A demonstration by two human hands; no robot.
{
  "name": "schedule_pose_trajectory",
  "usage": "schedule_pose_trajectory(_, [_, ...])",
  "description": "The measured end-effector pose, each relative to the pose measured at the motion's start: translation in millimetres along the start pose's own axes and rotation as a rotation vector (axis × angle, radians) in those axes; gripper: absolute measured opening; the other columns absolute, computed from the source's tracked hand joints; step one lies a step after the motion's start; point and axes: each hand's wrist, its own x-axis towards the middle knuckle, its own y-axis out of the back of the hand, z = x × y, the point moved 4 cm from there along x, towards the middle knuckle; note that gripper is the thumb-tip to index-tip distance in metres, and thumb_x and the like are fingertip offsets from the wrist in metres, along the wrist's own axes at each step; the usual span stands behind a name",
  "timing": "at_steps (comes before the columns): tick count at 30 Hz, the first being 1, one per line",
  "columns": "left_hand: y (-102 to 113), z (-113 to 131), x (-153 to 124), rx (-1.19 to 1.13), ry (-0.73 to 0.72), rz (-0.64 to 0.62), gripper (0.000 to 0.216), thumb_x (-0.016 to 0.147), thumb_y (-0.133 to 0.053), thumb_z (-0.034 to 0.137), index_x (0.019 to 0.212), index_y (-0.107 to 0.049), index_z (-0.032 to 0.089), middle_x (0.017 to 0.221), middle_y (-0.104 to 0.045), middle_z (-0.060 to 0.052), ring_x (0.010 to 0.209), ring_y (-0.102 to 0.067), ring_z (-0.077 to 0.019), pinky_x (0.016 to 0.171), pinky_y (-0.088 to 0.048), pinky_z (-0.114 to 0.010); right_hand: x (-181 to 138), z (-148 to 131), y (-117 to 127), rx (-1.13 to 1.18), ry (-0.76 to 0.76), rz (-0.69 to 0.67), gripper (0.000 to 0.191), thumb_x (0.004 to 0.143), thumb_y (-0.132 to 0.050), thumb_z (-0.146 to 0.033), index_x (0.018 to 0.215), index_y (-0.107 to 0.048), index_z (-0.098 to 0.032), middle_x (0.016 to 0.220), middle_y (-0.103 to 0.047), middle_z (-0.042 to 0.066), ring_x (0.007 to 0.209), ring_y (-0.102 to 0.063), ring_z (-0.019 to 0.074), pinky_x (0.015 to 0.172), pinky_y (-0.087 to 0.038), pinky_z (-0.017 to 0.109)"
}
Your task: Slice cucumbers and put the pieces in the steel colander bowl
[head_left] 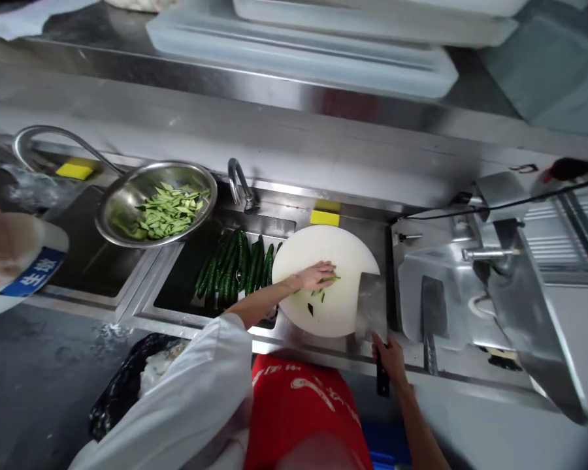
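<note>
Your left hand (315,277): fingers (327,267) flat on cucumber slices (322,295), center frame; cleaver (371,305) just right, blade up-frame, right hand (391,358) clasping handle.

Bare cutting board (345,258) lies open toward twelve o'clock — cleaver (371,305) blocks four, cucumbers (235,267) crowd nine, slicing machine (445,281) walls three.

One board (343,254), one cleaver (371,307), one bowl (127,189). Two sponges (74,170), two taps (240,183), two sinks (93,261). Two hands at work: left hand (316,275), right hand (391,358). Cucumbers (232,264): roughly a dozen, heaped too tight for an exact count.
</note>
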Motion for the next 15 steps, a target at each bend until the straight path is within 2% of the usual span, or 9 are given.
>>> schedule_pose_trajectory(2, [-2.9,12.1,-30.0,-0.022,0.001,0.041,0.041,0.097,-0.045,0.043,0.132,-0.057,0.024,0.144,-0.048,-0.007,0.141,-0.036,-0.0208,0.121,-0.025,-0.041,5.6,8.0,-1.3,0.029,-0.012,-0.082,0.054,0.062,-0.064,-0.072,0.067,-0.045,-0.022,0.049,-0.057,-0.002,0.038,-0.052,0.0133,0.039,-0.042,0.025])
schedule_pose_trajectory(3, [-3.7,15.3,-44.9,-0.015,0.094,0.113,0.043,0.097,-0.045,0.044,0.135,-0.054,0.025,0.145,-0.047,-0.006,0.141,-0.036,-0.0210,0.121,-0.026,-0.042,7.8,8.9,-2.6,0.026,-0.009,-0.110,0.052,0.065,-0.063,-0.071,0.068,-0.046,-0.022,0.049,-0.057,-0.002,0.038,-0.052,0.0134,0.040,-0.042,0.025])
schedule_pose_trajectory(5, [-7.3,19.5,-71.5,0.042,0.391,0.309,0.049,0.095,-0.045,0.046,0.140,-0.048,0.025,0.151,-0.040,-0.007,0.144,-0.030,-0.0239,0.121,-0.026,-0.045,9.9,4.3,-8.1,-0.004,0.017,-0.140,0.048,0.070,-0.061,-0.068,0.069,-0.049,-0.021,0.049,-0.056,-0.002,0.039,-0.052,0.0134,0.041,-0.042,0.024])
schedule_pose_trajectory(7, [-17.5,27.7,-87.0,0.099,0.645,0.452,0.058,0.093,-0.048,0.049,0.145,-0.041,0.024,0.156,-0.030,-0.008,0.147,-0.021,-0.0280,0.122,-0.023,-0.049,8.4,-7.3,-21.3,-0.022,0.056,-0.192,0.045,0.074,-0.059,-0.065,0.069,-0.050,-0.021,0.048,-0.055,-0.003,0.039,-0.052,0.0130,0.041,-0.042,0.024])
schedule_pose_trajectory(10, [-36.6,41.9,-81.9,0.099,0.788,0.515,0.068,0.090,-0.051,0.053,0.148,-0.035,0.023,0.159,-0.022,-0.010,0.149,-0.013,-0.0328,0.122,-0.018,-0.054,-0.2,-30.6,-54.7,-0.014,0.119,-0.293,0.043,0.075,-0.056,-0.063,0.071,-0.050,-0.021,0.046,-0.051,-0.006,0.038,-0.049,0.0127,0.039,-0.039,0.023])
schedule_pose_trajectory(15, [-45.6,48.1,-59.8,0.058,0.851,0.551,0.073,0.088,-0.051,0.059,0.150,-0.032,0.024,0.160,-0.016,-0.010,0.149,-0.011,-0.0338,0.123,-0.014,-0.055,-20.8,-64.8,-117.4,-0.047,0.223,-0.404,0.044,0.076,-0.053,-0.065,0.072,-0.049,-0.021,0.046,-0.052,-0.005,0.038,-0.049,0.0124,0.040,-0.038,0.023])
